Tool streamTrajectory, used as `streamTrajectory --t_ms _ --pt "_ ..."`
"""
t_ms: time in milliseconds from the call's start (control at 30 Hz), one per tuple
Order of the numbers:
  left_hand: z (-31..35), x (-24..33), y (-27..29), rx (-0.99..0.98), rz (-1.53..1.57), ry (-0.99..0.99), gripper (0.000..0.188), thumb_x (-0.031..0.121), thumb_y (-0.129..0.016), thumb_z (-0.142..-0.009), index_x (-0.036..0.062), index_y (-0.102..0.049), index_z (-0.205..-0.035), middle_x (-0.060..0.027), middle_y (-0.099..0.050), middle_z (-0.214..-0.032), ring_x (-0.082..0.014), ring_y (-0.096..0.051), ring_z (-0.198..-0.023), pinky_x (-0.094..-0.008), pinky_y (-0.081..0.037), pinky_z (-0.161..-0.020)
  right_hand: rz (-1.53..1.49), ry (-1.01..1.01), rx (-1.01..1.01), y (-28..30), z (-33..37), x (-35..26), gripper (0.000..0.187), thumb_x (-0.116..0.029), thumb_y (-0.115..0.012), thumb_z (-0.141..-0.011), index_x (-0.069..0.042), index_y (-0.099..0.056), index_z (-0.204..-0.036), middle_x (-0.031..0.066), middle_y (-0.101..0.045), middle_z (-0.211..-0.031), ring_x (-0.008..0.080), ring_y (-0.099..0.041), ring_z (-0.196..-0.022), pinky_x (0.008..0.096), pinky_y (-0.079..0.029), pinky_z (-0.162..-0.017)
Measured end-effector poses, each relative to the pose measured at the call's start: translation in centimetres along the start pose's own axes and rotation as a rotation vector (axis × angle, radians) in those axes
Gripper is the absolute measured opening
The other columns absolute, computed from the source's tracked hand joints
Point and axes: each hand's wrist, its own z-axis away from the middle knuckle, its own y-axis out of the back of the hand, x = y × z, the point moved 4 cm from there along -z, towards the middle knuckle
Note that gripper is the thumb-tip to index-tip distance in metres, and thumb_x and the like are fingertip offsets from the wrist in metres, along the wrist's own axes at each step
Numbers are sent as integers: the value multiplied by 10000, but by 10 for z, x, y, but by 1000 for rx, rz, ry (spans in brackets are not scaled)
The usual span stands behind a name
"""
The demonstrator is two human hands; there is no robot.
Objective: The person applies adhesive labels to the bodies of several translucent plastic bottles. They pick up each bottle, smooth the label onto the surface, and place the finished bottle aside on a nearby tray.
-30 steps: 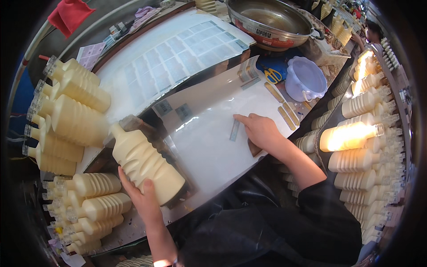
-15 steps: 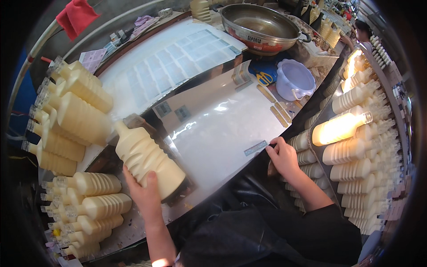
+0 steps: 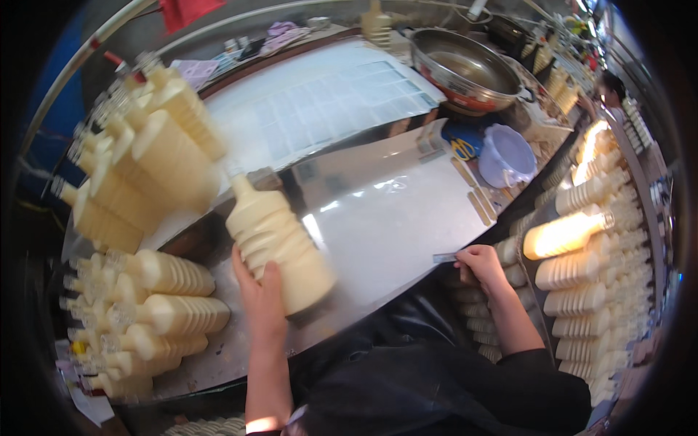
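Observation:
My left hand [image 3: 263, 301] grips a cream ribbed plastic bottle [image 3: 280, 236] by its lower side, the thumb on the near face. The bottle leans with its neck pointing away and to the left, and its base end is a little blurred. My right hand [image 3: 483, 266], at the near right edge of the work surface, pinches the end of a small grey-blue label strip [image 3: 444, 258]. That strip sticks out to the left of my fingertips. Beyond it lies the shiny white sheet [image 3: 385, 229].
Cream bottles stand upright at far left [image 3: 171, 156]; others lie stacked at near left [image 3: 182, 314] and on the right [image 3: 574, 270]. A tilted board with pale label sheets [image 3: 320, 109], a lilac bucket [image 3: 507, 156], yellow scissors [image 3: 462, 150] and a large metal pan [image 3: 465, 69] sit farther back. A person [image 3: 611, 94] is at far right.
My right hand has taken up the label strip that lay on the white sheet's near right corner. My left hand still holds the bottle. The whole view has shifted.

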Motion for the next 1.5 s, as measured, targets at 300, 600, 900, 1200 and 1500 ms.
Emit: streamTrajectory --t_ms 300,600,900,1200,1500 --pt "-10 15 -6 -117 61 29 635 134 -568 -1007 -7 -293 -1561 -163 -535 -1416 -227 -572 -1245 -374 -465 -1072 218 500 -442 -139 46 -164 146 -119 -722 -881 25 -743 -866 17 -702 -727 60 -611 -648 226 -468 -590" --pt "-26 28 6 -8 -102 -128 764 227 -604 -981 -6 -214 -1595 -202 -400 -1519 -267 -457 -1368 -375 -370 -1149 -187 430 -705 -272 69 -260 190 -174 -714 -944 10 -749 -971 13 -695 -746 39 -608 -646 208 -460 -573" --pt "-64 20 11 82 127 -27 299 168 -625 -1023 12 -534 -1261 -84 -611 -1163 -135 -579 -1074 -296 -480 -959 -197 460 -601 -269 47 -238 190 -158 -732 -903 30 -730 -935 24 -725 -862 58 -629 -784 232 -510 -716" --pt "-66 8 17 112 341 60 282 120 -634 -1012 -7 -567 -1255 -85 -632 -1171 -133 -594 -1053 -295 -489 -955 -192 512 -584 -274 40 -236 114 -113 -710 -940 -7 -682 -910 -3 -692 -824 25 -600 -726 190 -470 -656" --pt "-64 15 13 102 233 -36 298 128 -656 -1010 -11 -578 -1261 -86 -647 -1159 -126 -605 -1038 -285 -506 -925 -216 495 -579 -275 38 -233 110 -108 -712 -935 -4 -680 -917 1 -695 -834 27 -603 -726 193 -476 -657"
